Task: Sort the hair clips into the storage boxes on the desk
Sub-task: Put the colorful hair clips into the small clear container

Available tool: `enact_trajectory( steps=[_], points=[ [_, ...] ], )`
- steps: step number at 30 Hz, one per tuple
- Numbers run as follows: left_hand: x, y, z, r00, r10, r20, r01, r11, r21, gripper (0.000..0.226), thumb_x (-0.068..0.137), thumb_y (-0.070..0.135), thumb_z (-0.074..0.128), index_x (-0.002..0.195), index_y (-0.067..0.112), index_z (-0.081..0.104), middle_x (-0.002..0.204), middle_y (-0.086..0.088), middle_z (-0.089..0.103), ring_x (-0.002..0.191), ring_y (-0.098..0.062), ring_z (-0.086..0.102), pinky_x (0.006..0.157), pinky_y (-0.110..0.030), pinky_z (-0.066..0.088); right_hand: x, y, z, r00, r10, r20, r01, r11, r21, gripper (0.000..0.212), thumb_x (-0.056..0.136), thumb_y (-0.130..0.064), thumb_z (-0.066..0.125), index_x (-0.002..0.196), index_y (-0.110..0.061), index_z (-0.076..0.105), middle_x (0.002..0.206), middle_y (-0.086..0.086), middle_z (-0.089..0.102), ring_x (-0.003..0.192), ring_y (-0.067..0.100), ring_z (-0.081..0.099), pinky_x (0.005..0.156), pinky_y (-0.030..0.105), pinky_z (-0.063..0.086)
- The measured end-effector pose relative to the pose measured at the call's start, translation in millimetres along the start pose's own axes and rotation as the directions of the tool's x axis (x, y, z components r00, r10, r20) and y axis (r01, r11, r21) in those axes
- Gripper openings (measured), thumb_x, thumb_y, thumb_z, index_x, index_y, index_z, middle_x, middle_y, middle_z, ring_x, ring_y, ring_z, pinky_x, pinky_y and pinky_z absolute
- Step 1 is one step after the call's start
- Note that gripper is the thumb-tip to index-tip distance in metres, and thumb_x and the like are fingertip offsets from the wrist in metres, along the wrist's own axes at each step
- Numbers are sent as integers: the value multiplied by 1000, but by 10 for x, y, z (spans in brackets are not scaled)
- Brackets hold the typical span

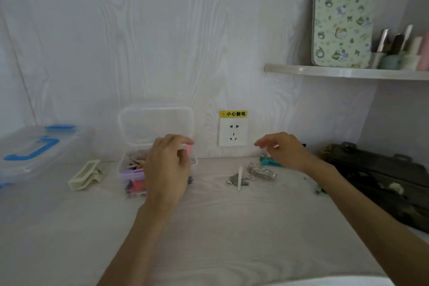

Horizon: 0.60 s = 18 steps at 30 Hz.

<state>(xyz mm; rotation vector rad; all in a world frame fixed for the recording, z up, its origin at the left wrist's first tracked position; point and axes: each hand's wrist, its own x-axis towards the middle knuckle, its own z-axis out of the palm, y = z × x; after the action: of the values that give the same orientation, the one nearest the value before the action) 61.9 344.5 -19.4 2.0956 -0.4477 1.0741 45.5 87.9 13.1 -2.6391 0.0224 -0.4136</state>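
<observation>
Head view: left grip pinches pink clip, long axis upright, directly over small clear box; right grip open, right of box.

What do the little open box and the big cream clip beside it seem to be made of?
The little open box looks like clear glossy plastic: the wall and its contents show through it. The cream clip looks like matte opaque plastic, judging by its uniform moulded shape; the blur leaves that uncertain.
</observation>
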Motion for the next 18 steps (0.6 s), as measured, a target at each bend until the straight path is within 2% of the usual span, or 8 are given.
enact_trajectory(
  steps=[2,4,6,7,8,11,15,18],
  points=[
    [-80,279,235,970,68,232,-63,998,-29,29,84,4,52,100,22,68,105,5,65,96,-16,59,78,-31,47,-112,231,-140,987,145,73,-132,978,-159,41,89,2,41,120,-15,61,127,7,60,115,22,56,96,25,44],
    [-164,465,521,877,21,479,-59,996,63,29,91,17,48,117,21,61,122,4,60,112,-15,53,90,-30,44,-213,392,-208,971,227,76,-175,888,-424,32,90,-4,42,113,-12,61,125,8,59,111,25,56,95,33,45],
    [-262,555,801,781,-37,623,-126,969,215,32,93,28,43,119,14,56,126,-2,58,118,-20,50,94,-33,41,-342,443,-219,955,290,55,-147,627,-765,16,91,-15,42,89,-16,58,115,5,62,106,23,56,100,39,38],
    [-306,544,900,756,-62,652,-157,949,273,33,94,31,41,117,13,56,124,-4,59,116,-22,50,94,-34,40,-362,470,-176,935,347,66,-124,498,-858,16,92,-19,41,89,-18,56,116,3,61,110,24,52,106,45,29],
    [-336,528,995,746,-78,662,-171,937,303,34,95,34,38,115,12,56,121,-4,60,114,-23,51,93,-35,39,-385,520,-137,911,405,80,-106,417,-903,22,93,-24,39,103,-19,58,123,3,58,120,25,47,112,51,18],
    [-330,371,1077,765,-96,637,-150,935,321,36,95,43,37,103,17,61,110,-1,63,105,-22,54,83,-34,40,-373,598,-5,837,539,99,-78,296,-952,49,96,-37,31,141,-19,36,151,9,31,142,32,19,112,59,-8],
    [-304,214,987,799,-85,596,-82,965,249,29,92,41,46,93,22,67,101,-1,67,97,-23,58,73,-33,42,-330,512,179,780,618,103,-33,205,-978,57,96,-44,29,146,-17,25,155,10,23,144,36,8,109,62,-14],
    [-294,189,936,833,-139,536,47,982,181,22,89,36,55,101,25,70,102,1,70,101,-22,61,77,-32,48,-276,422,309,805,584,103,-80,278,-957,46,96,-31,33,138,-14,40,143,10,44,136,36,31,113,61,-3]
  ],
)
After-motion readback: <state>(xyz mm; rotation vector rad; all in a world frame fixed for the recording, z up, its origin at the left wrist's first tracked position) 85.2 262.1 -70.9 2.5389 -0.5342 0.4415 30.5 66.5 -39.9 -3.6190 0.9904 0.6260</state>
